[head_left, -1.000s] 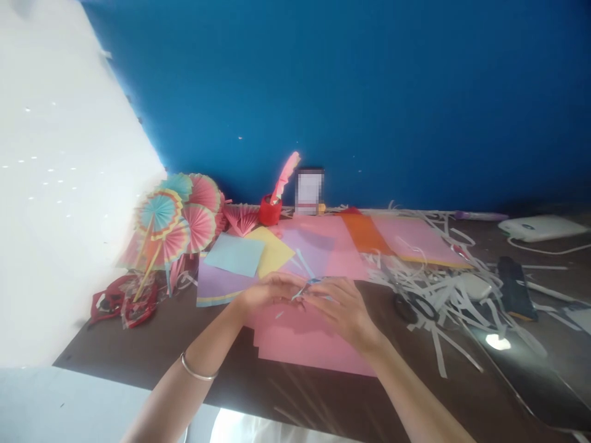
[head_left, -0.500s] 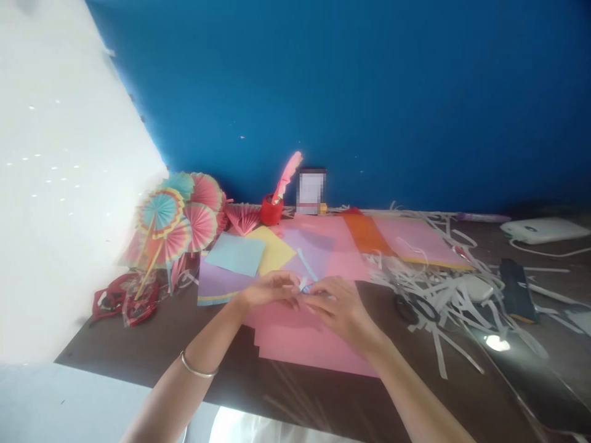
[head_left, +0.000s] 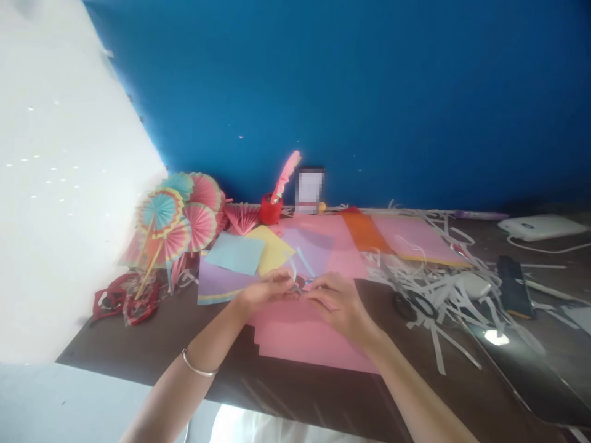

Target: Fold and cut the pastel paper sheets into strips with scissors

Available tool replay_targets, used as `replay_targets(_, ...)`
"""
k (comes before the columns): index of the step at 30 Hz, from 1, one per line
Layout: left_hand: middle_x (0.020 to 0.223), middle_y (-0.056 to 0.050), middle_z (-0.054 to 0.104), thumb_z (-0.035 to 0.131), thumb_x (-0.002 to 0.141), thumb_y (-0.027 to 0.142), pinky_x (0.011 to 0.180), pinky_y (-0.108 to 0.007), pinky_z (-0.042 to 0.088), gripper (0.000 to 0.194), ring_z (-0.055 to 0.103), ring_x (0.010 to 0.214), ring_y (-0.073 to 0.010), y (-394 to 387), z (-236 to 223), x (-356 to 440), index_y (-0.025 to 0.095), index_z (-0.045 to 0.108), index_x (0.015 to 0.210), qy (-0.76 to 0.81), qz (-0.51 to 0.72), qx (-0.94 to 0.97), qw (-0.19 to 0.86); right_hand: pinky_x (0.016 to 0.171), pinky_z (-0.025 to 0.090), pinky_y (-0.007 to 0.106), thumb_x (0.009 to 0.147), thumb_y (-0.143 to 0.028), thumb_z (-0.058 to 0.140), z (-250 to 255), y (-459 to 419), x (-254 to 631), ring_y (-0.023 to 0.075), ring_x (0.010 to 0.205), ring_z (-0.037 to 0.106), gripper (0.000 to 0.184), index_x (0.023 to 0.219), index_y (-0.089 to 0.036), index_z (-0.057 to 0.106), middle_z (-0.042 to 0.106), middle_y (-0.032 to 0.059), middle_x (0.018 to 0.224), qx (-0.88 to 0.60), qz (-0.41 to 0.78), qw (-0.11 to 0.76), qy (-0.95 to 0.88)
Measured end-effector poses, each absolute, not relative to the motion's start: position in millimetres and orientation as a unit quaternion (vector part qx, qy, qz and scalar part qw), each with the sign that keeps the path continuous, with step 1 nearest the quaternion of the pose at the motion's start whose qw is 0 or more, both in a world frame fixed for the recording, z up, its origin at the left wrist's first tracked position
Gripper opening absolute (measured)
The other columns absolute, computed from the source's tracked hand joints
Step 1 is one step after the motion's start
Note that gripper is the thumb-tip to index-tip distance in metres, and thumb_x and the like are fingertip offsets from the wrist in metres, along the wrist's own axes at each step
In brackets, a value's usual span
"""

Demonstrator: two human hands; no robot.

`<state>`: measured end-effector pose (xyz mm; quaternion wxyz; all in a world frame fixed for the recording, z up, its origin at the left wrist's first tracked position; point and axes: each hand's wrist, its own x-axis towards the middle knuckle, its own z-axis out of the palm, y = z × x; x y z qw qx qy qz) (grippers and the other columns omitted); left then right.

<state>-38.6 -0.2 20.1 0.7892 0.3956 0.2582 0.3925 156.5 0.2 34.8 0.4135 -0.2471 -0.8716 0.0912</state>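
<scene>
My left hand (head_left: 270,288) is closed in a pinch, with a thin pale-blue paper strip (head_left: 294,268) rising above its fingertips. Close beside it, my right hand (head_left: 339,303) also pinches, its fingertips at the small bit of strip between the hands. Exactly how the strip is folded there is too blurred to tell. Both hands hover over pink paper sheets (head_left: 309,344). Just beyond the fingers, another pale-blue strip (head_left: 305,263) lies on a purple sheet (head_left: 318,241). A light-blue sheet (head_left: 235,253) and a yellow sheet (head_left: 272,246) overlap to the left.
Folded paper fans (head_left: 161,212) stand at the left, above red items in clear wrap (head_left: 138,301). A red pot (head_left: 270,210) holds a pink paper feather. White paper strips (head_left: 443,295) are heaped at the right, around black-handled scissors (head_left: 422,304). A phone (head_left: 530,369) lies nearer me.
The fingertips have shifted slightly, with the left hand a little lower. The pale-blue strip now stands up above the left fingers. Items on the table stay where they were.
</scene>
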Motion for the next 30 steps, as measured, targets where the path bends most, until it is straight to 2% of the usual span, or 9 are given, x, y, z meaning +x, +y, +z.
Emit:
replay_targets(5, 0.087, -0.004, 0.06, 0.068, 0.071, 0.033, 0.073, -0.027, 0.045, 0.021, 0.058, 0.076, -0.0124, 2.1, 16.8, -40.4, 0.015, 0.063, 0.082, 0.243, 0.418, 0.372, 0.792, 0.067, 0.043, 0.029, 0.08, -0.013, 0.056, 33.1, -1.0, 156.3, 0.0142, 0.072, 0.055, 0.013, 0.078, -0.023, 0.065, 0.062, 0.0018, 0.077, -0.251, 0.094, 0.411, -0.871)
replay_targets(9, 0.093, -0.008, 0.064, 0.064, 0.074, 0.035, 0.079, -0.031, 0.046, 0.026, 0.061, 0.082, -0.0168, 3.3, 18.5, -40.1, 0.014, 0.065, 0.089, 0.296, 0.414, 0.406, 0.76, 0.064, 0.043, 0.029, 0.08, -0.016, 0.057, 29.3, 0.8, 156.4, 0.0145, 0.069, 0.055, 0.01, 0.079, -0.023, 0.064, 0.062, 0.002, 0.075, -0.279, 0.085, 0.424, -0.857)
replay_targets(12, 0.097, -0.011, 0.066, 0.056, 0.078, 0.042, 0.085, -0.036, 0.046, 0.033, 0.061, 0.091, -0.0221, 3.6, 19.1, -38.5, 0.012, 0.067, 0.088, 0.359, 0.451, 0.474, 0.665, 0.062, 0.042, 0.029, 0.08, -0.019, 0.057, 28.2, 2.9, 156.8, 0.0144, 0.067, 0.055, 0.009, 0.075, -0.022, 0.063, 0.06, 0.002, 0.072, -0.314, 0.081, 0.436, -0.84)
replay_targets(16, 0.099, -0.012, 0.067, 0.062, 0.073, 0.034, 0.087, -0.038, 0.046, 0.028, 0.059, 0.099, -0.0258, 0.4, 15.9, -36.9, 0.012, 0.068, 0.089, 0.463, 0.433, 0.616, 0.467, 0.063, 0.043, 0.029, 0.081, -0.021, 0.057, 29.4, 3.9, 157.2, 0.0148, 0.067, 0.056, 0.01, 0.074, -0.022, 0.063, 0.062, 0.0016, 0.071, -0.343, 0.088, 0.435, -0.828)
replay_targets(19, 0.105, -0.01, 0.066, 0.062, 0.072, 0.027, 0.088, -0.037, 0.046, 0.03, 0.06, 0.099, -0.0236, -2.8, 12.3, -34.9, 0.015, 0.066, 0.099, 0.471, 0.405, 0.704, 0.343, 0.063, 0.043, 0.028, 0.081, -0.022, 0.057, 30.4, 3.6, 157.4, 0.0142, 0.067, 0.057, 0.011, 0.073, -0.022, 0.063, 0.062, 0.0008, 0.069, -0.359, 0.098, 0.425, -0.825)
replay_targets(23, 0.093, -0.007, 0.069, 0.057, 0.078, 0.033, 0.08, -0.033, 0.048, 0.026, 0.063, 0.088, -0.0197, -2.5, 8.6, -30.8, 0.017, 0.065, 0.097, 0.447, 0.408, 0.769, 0.205, 0.063, 0.042, 0.028, 0.082, -0.022, 0.055, 30.3, 3.6, 157.8, 0.0142, 0.067, 0.057, 0.013, 0.072, -0.022, 0.064, 0.063, 0.0013, 0.071, -0.367, 0.101, 0.414, -0.827)
replay_targets(30, 0.077, -0.003, 0.068, 0.038, 0.09, 0.031, 0.063, -0.024, 0.046, 0.028, 0.061, 0.066, -0.0131, -0.2, 3.6, -29.9, 0.019, 0.063, 0.095, 0.429, 0.355, 0.815, 0.16, 0.064, 0.039, 0.028, 0.081, -0.022, 0.057, 30.5, 5.9, 159.3, 0.0139, 0.067, 0.056, 0.01, 0.073, -0.021, 0.064, 0.065, 0.0006, 0.07, -0.35, 0.077, 0.412, -0.838)
